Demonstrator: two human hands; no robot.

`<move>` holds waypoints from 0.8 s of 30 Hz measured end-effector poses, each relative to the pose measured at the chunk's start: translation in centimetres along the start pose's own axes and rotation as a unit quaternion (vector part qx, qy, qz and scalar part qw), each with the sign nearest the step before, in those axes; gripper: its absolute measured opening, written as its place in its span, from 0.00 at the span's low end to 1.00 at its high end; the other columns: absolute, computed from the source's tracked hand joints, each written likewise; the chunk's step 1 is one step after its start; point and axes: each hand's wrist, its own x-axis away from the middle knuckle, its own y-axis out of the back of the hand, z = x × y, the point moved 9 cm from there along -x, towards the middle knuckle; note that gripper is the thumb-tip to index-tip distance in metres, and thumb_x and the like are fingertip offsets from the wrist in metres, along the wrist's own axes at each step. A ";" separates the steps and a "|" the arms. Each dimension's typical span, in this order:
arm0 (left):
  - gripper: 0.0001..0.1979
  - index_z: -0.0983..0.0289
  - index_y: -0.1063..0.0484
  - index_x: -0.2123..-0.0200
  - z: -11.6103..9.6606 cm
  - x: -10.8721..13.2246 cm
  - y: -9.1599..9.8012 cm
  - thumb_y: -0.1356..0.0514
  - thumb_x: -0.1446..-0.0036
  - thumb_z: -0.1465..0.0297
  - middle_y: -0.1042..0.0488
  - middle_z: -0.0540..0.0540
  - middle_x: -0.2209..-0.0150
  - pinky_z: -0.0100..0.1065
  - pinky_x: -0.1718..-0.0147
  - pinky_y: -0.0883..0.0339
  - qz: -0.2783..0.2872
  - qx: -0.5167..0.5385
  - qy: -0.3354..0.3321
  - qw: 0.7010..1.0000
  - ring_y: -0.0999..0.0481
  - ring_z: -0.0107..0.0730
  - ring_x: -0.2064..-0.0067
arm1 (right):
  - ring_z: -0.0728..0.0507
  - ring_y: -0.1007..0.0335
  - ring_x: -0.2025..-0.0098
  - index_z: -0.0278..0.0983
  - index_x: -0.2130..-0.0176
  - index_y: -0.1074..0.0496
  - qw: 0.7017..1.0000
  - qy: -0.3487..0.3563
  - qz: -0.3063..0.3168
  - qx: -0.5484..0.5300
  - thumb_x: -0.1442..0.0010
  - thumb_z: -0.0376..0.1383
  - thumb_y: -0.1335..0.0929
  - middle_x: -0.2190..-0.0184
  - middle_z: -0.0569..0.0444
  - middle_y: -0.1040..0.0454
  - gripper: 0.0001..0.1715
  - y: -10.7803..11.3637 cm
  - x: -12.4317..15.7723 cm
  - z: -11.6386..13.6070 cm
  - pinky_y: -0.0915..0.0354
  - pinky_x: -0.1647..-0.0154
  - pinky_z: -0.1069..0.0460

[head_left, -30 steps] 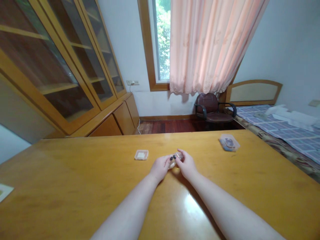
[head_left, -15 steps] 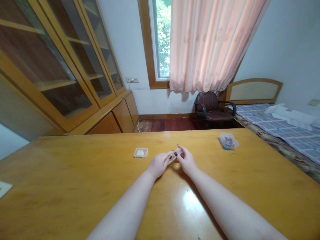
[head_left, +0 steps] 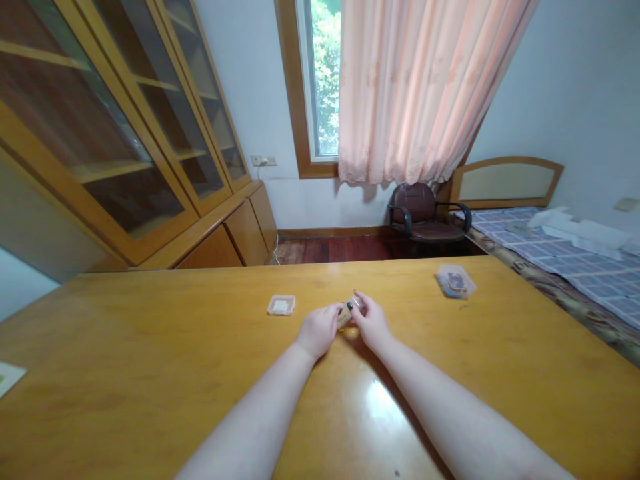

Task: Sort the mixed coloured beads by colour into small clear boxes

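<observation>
my forearms run out over the wooden table (head_left: 150, 373), and my left hand (head_left: 316, 331) and right hand (head_left: 374, 325) meet just above its middle. between them i hold a small clear case (head_left: 346, 315), tilted, with fingers and thumbs of both hands pinched on its edges; my dark-painted nails show at its left end. what is inside it is too small to tell. it sits clear of the tabletop, just over the wood.

a little to the left of my hands a second clear case (head_left: 281, 305) lies flat on the table, apart from them. a scrap of paper (head_left: 7, 377) lies at the table's left edge. farther right, near the far edge, lies a clear box (head_left: 455, 281) with dark things in it.

beyond the table stand a brown chair (head_left: 423, 215), a bed (head_left: 575, 263) on the right, a glass-fronted cabinet (head_left: 125, 140) on the left, and a pink curtain (head_left: 415, 87) beside the window (head_left: 325, 80).
</observation>
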 end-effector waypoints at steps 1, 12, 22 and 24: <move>0.14 0.64 0.31 0.55 0.0 0.0 0.0 0.52 0.39 0.73 0.22 0.57 0.61 0.36 0.59 0.29 -0.002 -0.004 0.002 1.000 0.23 0.35 0.60 | 0.41 0.27 0.62 0.33 0.48 0.31 1.000 -0.002 -0.003 -0.004 0.48 0.45 0.32 0.60 0.46 0.24 0.31 0.0 0.0 -0.1 0.31 0.57 0.46; 0.13 0.65 0.30 0.56 0.6 0.2 -0.7 0.53 0.38 0.73 0.22 0.59 0.61 0.35 0.61 0.30 -0.006 -0.033 0.034 0.999 0.22 0.37 0.61 | 0.40 0.26 0.64 0.34 0.50 0.29 0.998 -0.031 -0.018 -0.058 0.50 0.44 0.30 0.67 0.48 0.23 0.29 -0.2 -0.3 -1.5 0.29 0.60 0.46; 0.14 0.65 0.28 0.61 2.0 -0.4 -0.1 0.53 0.38 0.72 0.22 0.58 0.65 0.34 0.63 0.30 -0.016 0.026 0.135 0.990 0.22 0.36 0.63 | 0.42 0.26 0.67 0.33 0.49 0.30 0.992 -0.058 -0.004 -0.109 0.51 0.46 0.30 0.67 0.49 0.23 0.32 -0.8 -0.4 -2.0 0.27 0.67 0.47; 0.14 0.64 0.28 0.60 2.3 -0.6 0.3 0.53 0.39 0.73 0.22 0.58 0.63 0.35 0.60 0.29 -0.032 0.066 0.137 0.988 0.23 0.36 0.61 | 0.41 0.26 0.64 0.33 0.50 0.30 0.991 -0.053 -0.009 -0.120 0.51 0.45 0.30 0.65 0.48 0.23 0.31 -0.8 -0.5 -1.8 0.27 0.65 0.47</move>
